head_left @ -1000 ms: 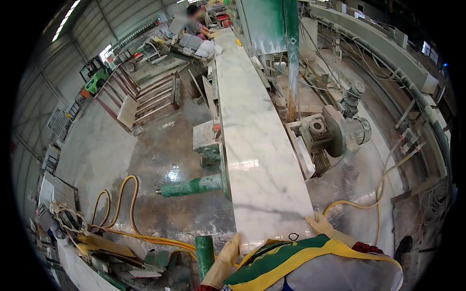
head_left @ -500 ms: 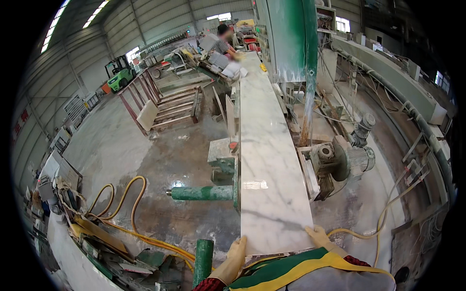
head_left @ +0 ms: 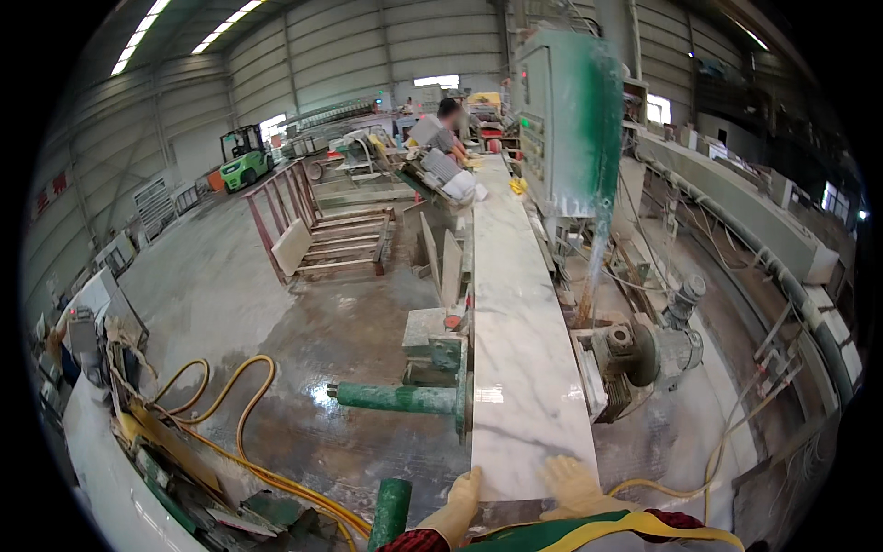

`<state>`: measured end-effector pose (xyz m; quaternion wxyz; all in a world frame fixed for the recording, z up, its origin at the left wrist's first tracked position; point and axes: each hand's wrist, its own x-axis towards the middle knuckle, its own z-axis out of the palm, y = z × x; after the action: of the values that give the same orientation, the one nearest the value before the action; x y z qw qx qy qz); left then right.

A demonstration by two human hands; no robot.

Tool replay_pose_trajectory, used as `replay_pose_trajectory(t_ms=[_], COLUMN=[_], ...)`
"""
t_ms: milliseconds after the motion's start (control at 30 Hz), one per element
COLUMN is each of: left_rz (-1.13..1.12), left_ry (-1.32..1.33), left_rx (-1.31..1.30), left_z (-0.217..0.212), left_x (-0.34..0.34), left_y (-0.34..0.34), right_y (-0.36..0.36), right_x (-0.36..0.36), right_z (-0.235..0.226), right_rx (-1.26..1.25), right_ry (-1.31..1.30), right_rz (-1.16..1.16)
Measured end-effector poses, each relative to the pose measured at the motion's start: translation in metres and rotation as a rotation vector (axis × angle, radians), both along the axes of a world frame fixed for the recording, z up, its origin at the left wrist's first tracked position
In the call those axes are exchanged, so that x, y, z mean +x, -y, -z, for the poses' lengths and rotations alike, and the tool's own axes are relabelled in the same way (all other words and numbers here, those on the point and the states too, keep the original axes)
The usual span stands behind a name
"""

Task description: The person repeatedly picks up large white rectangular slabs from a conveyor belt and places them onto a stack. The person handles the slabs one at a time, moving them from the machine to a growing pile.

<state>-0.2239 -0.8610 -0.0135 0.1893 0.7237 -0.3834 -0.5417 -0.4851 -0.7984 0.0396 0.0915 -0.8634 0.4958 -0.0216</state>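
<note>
A long white marble slab (head_left: 524, 368) with grey veins stretches away from me, its near end just in front of my body. My left hand (head_left: 464, 497) is closed on the slab's left edge close to the near corner; its underside fingers are hidden. Flat on the polished top near the right corner rests my right hand (head_left: 572, 486), fingers spread. Both hands look pale yellow, as if gloved. A green and yellow apron (head_left: 589, 532) covers my front.
A green roller (head_left: 395, 397) juts out left of the slab. To its right stand a motor (head_left: 676, 359) and a green control cabinet (head_left: 570, 124). Another person (head_left: 446, 133) works at the far end. A yellow hose (head_left: 248, 405) loops over the wet floor.
My right hand has moved from the slab's right edge onto its top, fingers now spread. My left hand stays at the left edge. The view has tilted upward and shifted left.
</note>
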Motion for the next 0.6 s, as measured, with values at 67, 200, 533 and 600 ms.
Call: replay_pose_trajectory(t_ms=[67,200,533,600], left_rz=[0.030,0.022,-0.150,-0.320], left_ry=[-0.033,-0.100,-0.053,0.139], left_rx=[-0.033,0.038,-0.484,-0.591], left_z=[0.035,-0.026,0.008,-0.012], left_x=[0.006,0.011,0.110,0.153], left_y=[0.005,-0.004,-0.045,-0.081], right_y=[0.009,0.037,0.049,0.046], right_x=[0.016,0.037,0.026,0.028], right_z=[0.010,0.026,0.082,0.068], right_rx=[-0.079,-0.116,-0.171,-0.131], right_ry=[-0.043,-0.319,-0.262,-0.251], right_rz=[-0.129,-0.078,-0.029,-0.018])
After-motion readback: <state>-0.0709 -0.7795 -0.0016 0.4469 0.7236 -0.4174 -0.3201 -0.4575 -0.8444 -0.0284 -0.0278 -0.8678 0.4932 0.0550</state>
